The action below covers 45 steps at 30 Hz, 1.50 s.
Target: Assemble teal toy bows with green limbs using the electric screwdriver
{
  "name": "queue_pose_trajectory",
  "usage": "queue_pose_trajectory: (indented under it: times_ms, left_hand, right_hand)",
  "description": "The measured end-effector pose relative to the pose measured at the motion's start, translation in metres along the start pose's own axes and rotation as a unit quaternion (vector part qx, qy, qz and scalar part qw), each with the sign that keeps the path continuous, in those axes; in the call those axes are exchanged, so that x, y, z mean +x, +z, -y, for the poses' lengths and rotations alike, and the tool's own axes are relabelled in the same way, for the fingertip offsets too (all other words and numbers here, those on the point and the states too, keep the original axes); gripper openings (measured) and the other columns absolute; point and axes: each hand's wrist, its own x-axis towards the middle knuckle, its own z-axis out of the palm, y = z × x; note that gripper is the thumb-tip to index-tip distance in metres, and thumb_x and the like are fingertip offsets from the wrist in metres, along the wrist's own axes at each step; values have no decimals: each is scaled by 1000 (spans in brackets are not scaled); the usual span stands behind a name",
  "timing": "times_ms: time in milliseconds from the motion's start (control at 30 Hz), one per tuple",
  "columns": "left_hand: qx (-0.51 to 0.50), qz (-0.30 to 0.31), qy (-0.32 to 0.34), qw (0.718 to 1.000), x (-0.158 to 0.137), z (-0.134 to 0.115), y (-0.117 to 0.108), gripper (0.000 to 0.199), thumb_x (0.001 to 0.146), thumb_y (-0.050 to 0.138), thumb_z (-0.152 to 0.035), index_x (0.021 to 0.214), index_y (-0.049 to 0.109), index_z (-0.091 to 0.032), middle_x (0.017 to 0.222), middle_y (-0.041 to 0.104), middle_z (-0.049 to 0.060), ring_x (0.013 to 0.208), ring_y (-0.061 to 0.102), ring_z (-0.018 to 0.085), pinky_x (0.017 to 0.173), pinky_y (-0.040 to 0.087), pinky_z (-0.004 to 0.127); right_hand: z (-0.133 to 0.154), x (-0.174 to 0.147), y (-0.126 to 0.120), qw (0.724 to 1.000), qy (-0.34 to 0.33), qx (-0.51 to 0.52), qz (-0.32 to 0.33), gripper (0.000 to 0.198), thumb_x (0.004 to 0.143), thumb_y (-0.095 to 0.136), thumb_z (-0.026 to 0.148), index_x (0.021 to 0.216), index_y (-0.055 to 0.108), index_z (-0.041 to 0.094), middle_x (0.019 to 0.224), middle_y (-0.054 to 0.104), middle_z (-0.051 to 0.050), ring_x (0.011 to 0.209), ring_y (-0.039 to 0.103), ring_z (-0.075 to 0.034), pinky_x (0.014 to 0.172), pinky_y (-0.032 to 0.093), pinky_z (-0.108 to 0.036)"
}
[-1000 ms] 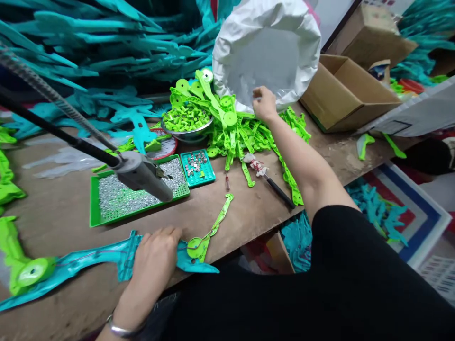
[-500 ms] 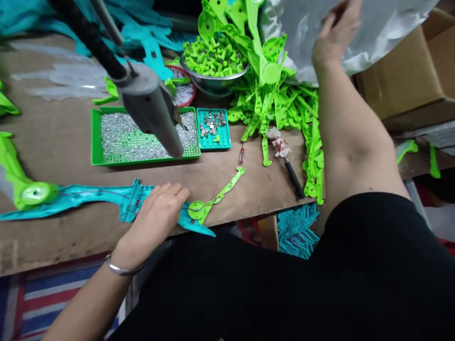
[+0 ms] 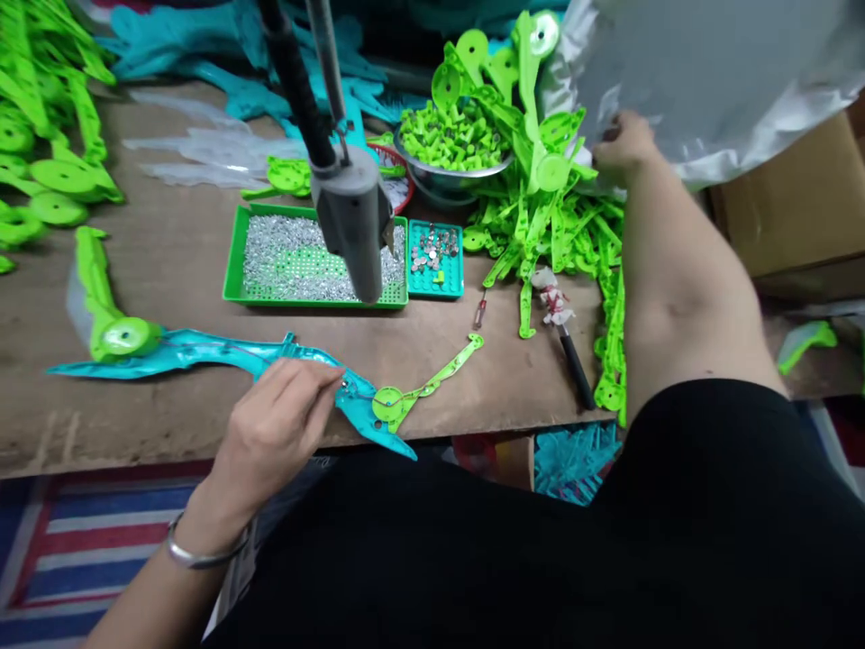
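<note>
My left hand (image 3: 277, 419) is closed in a pinch over a long teal plastic part (image 3: 203, 351) lying across the bench. Whatever is between its fingertips is too small to make out. A thin dark cord runs along the part. At its right end sits a slim green lever (image 3: 436, 379) with a round disc, and at its left end a green piece (image 3: 125, 335) with a round hub. Stretched out to the far right, my right hand (image 3: 625, 149) has curled fingers in front of a silvery-white bag (image 3: 709, 81), beside heaped green parts (image 3: 541, 216); its contents are hidden.
A grey powered screwdriver (image 3: 351, 216) hangs above a green tray (image 3: 233, 270) of small metal screws. Beside it are a teal tray (image 3: 451, 286) of metal bits, a steel bowl (image 3: 452, 176) of green pieces, a small screwdriver (image 3: 480, 311) and a black-handled tool (image 3: 574, 365).
My left hand has gone from lying over the teal part to a raised pinch. My right hand has come lower, nearer the green heap. The view has shifted left.
</note>
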Motion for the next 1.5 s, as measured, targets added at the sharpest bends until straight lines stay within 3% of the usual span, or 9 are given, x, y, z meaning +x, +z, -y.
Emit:
queue_pose_trajectory:
  times_ms: [300, 500, 600, 667, 767, 967, 1133, 1300, 1500]
  left_hand:
    - [-45, 8, -8, 999, -4, 5, 3, 22, 86, 65, -7, 104, 62, -18, 90, 69, 2, 82, 67, 14, 82, 53, 27]
    - [-221, 44, -213, 951, -2, -13, 13, 18, 94, 59, -29, 110, 65, -22, 95, 73, 3, 79, 69, 15, 73, 57, 27]
    - [-466, 138, -258, 835, 5, -31, 29, 47, 101, 39, -45, 141, 47, -21, 123, 66, 13, 95, 69, 20, 76, 60, 33]
    - [-562, 211, -237, 763, 10, -42, 41, 58, 101, 35, -51, 150, 35, -21, 131, 60, 17, 102, 67, 23, 79, 61, 36]
    - [-561, 321, -219, 731, 12, -54, 53, 55, 98, 45, -51, 143, 45, -20, 99, 67, 9, 77, 66, 17, 67, 58, 31]
    - [-376, 336, -180, 845, 2, -56, 58, 39, 97, 49, -47, 125, 56, -20, 70, 58, -3, 59, 56, 14, 59, 48, 28]
    - [-325, 315, -63, 890, -7, -55, 56, 41, 95, 55, -45, 128, 55, -20, 94, 68, 4, 81, 65, 17, 73, 54, 31]
    - [-158, 117, 26, 980, -23, -33, 50, 74, 84, 72, -43, 145, 38, -16, 117, 66, 16, 104, 65, 27, 94, 52, 43]
    - [-53, 99, 45, 993, -41, -22, 63, 91, 84, 70, -49, 153, 25, -12, 136, 58, 24, 130, 53, 36, 109, 41, 54]
  right_hand:
    - [9, -18, -16, 993, -15, 65, -96, 31, 88, 57, 11, 118, 51, 8, 123, 63, -13, 96, 55, -5, 93, 42, -23]
    - [32, -129, -68, 874, -264, 241, -330, 20, 89, 58, 26, 105, 55, 15, 101, 60, -11, 92, 62, -15, 66, 54, -25]
    - [60, -244, -71, 893, -370, 175, -186, 10, 86, 63, 25, 93, 71, 25, 107, 68, -3, 109, 62, -21, 102, 49, -45]
    - [78, -319, -59, 931, -298, 211, -14, 9, 85, 66, 29, 86, 74, 33, 105, 70, 1, 104, 66, -21, 103, 50, -48]
    - [95, -401, -36, 908, -208, 328, 160, 21, 83, 68, 27, 99, 74, 38, 109, 72, 0, 104, 69, -23, 98, 56, -46]
    - [107, -454, -27, 800, 115, 577, 112, 59, 80, 72, 27, 134, 50, 36, 141, 54, -4, 105, 69, -21, 87, 62, -38]
    - [102, -449, -25, 663, 281, 655, 229, 45, 71, 82, 33, 110, 62, 23, 96, 71, -1, 79, 70, -13, 77, 62, -29]
    - [79, -426, -18, 660, 333, 625, 252, 43, 62, 89, 32, 94, 64, 19, 82, 73, 1, 72, 71, -11, 68, 60, -23]
    - [85, -412, 4, 670, 329, 607, 271, 46, 60, 90, 36, 88, 56, 20, 79, 74, 1, 72, 72, -13, 68, 62, -25]
